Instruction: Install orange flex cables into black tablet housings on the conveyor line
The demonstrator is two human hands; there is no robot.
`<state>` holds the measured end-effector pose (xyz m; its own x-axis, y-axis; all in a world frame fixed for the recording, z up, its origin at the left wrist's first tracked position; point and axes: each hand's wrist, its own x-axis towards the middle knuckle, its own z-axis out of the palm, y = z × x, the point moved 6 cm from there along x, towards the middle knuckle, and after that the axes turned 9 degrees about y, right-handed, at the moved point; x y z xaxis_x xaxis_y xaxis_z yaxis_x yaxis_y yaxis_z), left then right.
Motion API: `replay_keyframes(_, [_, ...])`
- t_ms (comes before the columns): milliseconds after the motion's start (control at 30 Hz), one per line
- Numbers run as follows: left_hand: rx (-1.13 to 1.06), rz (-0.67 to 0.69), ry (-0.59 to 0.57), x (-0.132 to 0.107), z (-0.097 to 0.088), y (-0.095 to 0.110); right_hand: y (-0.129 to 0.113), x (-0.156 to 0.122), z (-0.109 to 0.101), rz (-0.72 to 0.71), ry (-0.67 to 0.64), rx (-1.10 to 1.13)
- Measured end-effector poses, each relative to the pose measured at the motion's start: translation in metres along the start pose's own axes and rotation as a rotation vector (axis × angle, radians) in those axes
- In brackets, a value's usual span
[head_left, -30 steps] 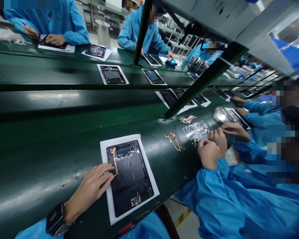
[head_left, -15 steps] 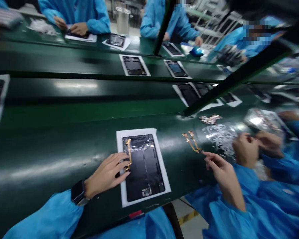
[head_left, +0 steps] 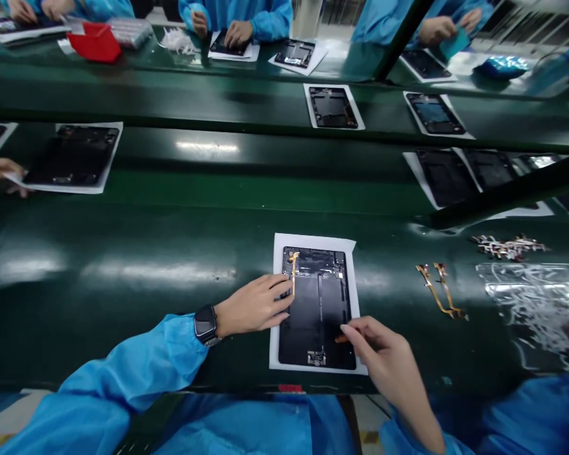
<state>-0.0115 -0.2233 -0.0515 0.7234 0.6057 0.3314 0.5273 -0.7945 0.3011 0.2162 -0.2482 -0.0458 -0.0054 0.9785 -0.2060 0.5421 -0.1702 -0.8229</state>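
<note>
A black tablet housing (head_left: 320, 309) lies open side up on a white sheet (head_left: 313, 241) on the green belt (head_left: 171, 253). An orange flex cable (head_left: 293, 268) runs down its left side. My left hand (head_left: 256, 306), with a watch on the wrist, lies flat on the housing's left edge, fingertips stretched to the cable. My right hand (head_left: 377, 354) sits at the housing's lower right edge, thumb and forefinger pinched on a small brownish piece that I cannot make out. Two spare orange flex cables (head_left: 439, 291) lie on the belt to the right.
Clear plastic film (head_left: 526, 303) and a pile of small parts (head_left: 507, 246) lie at the right. A dark post (head_left: 502, 196) slants over the belt. More housings on sheets (head_left: 332, 106) ride the far belts. Another person's hand (head_left: 0, 170) holds a sheet at the left. A red tray (head_left: 95, 41) stands far left.
My head has swung left and the view has shifted. My right hand came from the spare cables over to the housing's lower right edge. My left hand stayed on the housing.
</note>
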Motion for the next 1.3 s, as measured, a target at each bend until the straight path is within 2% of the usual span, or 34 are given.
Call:
replay_keyframes(100, [-0.039,-0.009,0.043,-0.002,0.001,-0.003,-0.013,0.003,0.019,-0.078,-0.018,0.017])
replay_keyframes(233, [-0.108,-0.066,0.157,-0.005,-0.001,-0.009,-0.032,0.011,0.033,-0.249,0.037,-0.07])
replay_keyframes(467, [-0.069,-0.071,0.139,-0.005,-0.002,-0.005,-0.055,0.025,0.058,-0.526,0.021,-0.347])
replay_keyframes(567, [-0.008,-0.041,0.077,-0.002,0.0,-0.002,-0.053,0.032,0.057,-0.5,0.061,-0.303])
replay_keyframes(733, [0.106,0.008,-0.021,0.001,0.0,0.004,-0.027,0.032,0.043,-0.334,0.398,-0.033])
replay_keyframes(833, [0.134,0.054,-0.043,0.002,-0.003,0.007,-0.013,0.027,0.044,-0.316,0.506,0.043])
replay_keyframes(967, [0.139,0.119,-0.105,0.005,-0.006,0.007,-0.009,0.026,0.048,-0.336,0.495,0.072])
replay_keyframes(1133, [0.09,0.133,-0.141,0.004,-0.009,0.002,-0.013,0.027,0.047,-0.361,0.497,0.047])
replay_keyframes(1233, [-0.006,0.092,-0.108,0.0,-0.01,-0.004,-0.017,0.027,0.045,-0.368,0.482,0.053])
replay_keyframes(1300, [-0.093,0.002,-0.05,-0.004,-0.011,-0.011,-0.022,0.025,0.043,-0.393,0.446,0.04])
